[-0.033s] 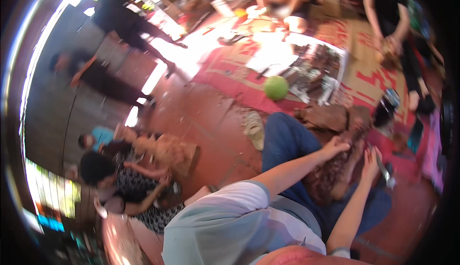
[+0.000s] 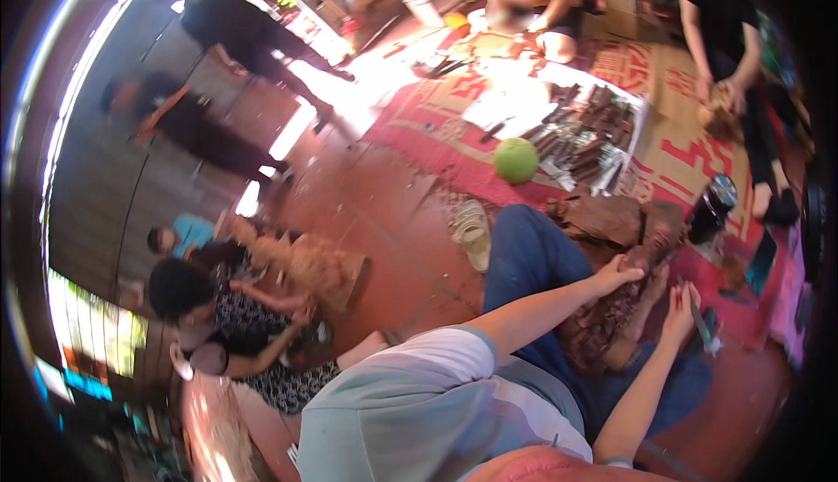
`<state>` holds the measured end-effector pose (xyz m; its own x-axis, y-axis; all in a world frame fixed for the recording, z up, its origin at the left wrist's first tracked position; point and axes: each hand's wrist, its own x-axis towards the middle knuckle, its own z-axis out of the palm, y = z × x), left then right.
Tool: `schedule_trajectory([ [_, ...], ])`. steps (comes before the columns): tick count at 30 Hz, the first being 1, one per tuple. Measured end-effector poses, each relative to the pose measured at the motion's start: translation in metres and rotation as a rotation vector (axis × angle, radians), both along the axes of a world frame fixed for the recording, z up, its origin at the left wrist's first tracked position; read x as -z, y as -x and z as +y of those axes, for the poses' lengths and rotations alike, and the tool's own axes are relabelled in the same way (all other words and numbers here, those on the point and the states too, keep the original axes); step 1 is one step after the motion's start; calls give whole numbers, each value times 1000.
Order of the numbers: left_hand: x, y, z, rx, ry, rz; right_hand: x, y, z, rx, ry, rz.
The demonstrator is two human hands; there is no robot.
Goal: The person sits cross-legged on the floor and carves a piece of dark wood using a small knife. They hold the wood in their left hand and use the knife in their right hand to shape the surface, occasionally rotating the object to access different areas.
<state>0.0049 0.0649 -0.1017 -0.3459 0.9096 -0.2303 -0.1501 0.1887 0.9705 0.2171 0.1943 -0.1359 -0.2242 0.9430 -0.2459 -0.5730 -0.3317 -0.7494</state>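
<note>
Brown carving (image 2: 598, 327) under the left fingers (image 2: 630, 273)

A reddish-brown wooden carving (image 2: 590, 332), its surface rough and deeply worked, lies at the near right of the scene, its far end slanting rightward. To its right, a slim greyish hand tool (image 2: 697, 317) is held tilted, exact kind unclear.
</note>
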Motion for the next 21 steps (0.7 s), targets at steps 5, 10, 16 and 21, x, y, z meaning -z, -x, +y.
schedule_trajectory([
  [5,-23,-6,-13,14,126,-13,16,-34,-6,26,-74,54],
  [10,-50,-2,-41,63,25,-111,-1,-15,-10,36,-50,-37],
  [16,-59,-3,-57,80,11,170,-11,0,-19,83,-147,-73],
  [21,-67,-22,-38,13,77,701,-30,0,-28,106,-109,-148],
])
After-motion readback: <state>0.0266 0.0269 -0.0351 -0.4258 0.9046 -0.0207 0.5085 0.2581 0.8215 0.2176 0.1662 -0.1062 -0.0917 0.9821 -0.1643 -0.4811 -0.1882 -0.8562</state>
